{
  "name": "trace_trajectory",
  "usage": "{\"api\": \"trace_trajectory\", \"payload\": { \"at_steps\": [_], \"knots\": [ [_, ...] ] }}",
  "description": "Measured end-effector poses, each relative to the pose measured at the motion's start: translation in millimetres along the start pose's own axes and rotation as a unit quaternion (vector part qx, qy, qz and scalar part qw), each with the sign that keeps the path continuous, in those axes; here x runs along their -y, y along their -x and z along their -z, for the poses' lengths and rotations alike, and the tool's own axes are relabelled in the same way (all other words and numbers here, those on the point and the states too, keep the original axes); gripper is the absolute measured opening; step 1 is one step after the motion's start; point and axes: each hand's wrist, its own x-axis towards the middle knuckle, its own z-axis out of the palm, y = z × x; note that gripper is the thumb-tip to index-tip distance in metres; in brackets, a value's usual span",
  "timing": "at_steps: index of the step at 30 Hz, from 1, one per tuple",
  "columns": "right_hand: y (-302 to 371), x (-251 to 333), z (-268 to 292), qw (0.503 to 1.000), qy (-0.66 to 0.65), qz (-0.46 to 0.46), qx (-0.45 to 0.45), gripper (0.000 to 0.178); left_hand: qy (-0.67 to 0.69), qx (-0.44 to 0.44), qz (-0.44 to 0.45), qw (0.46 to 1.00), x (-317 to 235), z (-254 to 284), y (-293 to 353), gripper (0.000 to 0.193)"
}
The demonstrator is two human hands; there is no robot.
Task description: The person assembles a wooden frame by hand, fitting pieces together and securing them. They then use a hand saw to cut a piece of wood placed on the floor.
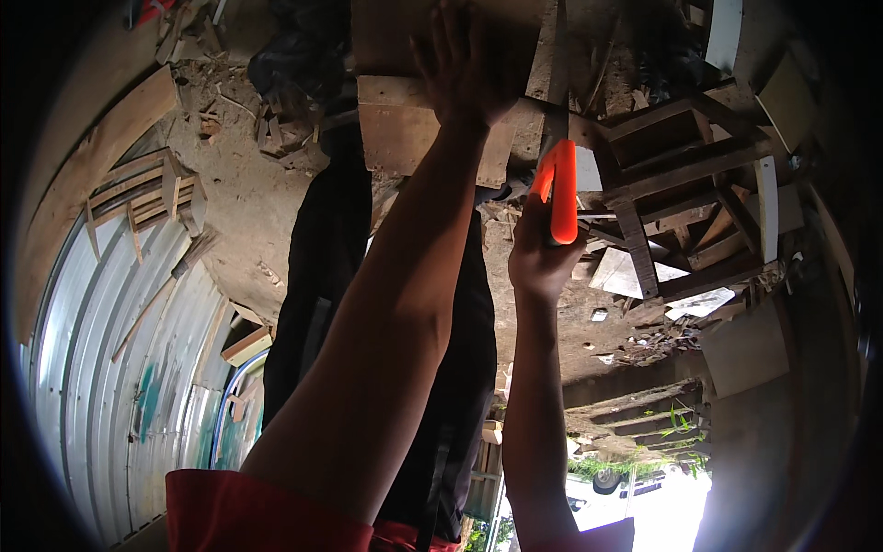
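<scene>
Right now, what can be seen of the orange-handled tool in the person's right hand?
The orange-handled tool shows a bright orange, smooth handle that looks like plastic or rubber, standing nearly upright in the picture. The right hand wraps its lower end in a closed grip. Its upper end meets a dark part near the wooden boards, and its working end is hidden, so its kind cannot be told. Nothing else visibly touches the handle.

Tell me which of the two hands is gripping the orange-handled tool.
The right hand, the lower one. It is closed around the orange handle. The left hand holds no tool: it lies flat against a wooden board higher up.
</scene>
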Motion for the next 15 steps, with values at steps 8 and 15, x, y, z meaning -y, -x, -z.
{"api": "trace_trajectory", "payload": {
  "at_steps": [8, 15],
  "knots": [
    [-1.2, 10.3, 3.1, 1.000, -0.018, -0.008, 0.009, 0.018, -0.002, -0.001, -0.002, 1.000, -0.7, 1.0, -1.7, 0.085],
    [-19.2, 19.8, -2.0, 0.999, -0.026, 0.005, 0.026, 0.006, -0.025, -0.006, 0.000, 1.000, 2.6, -5.0, -10.5, 0.082]
  ]
}}
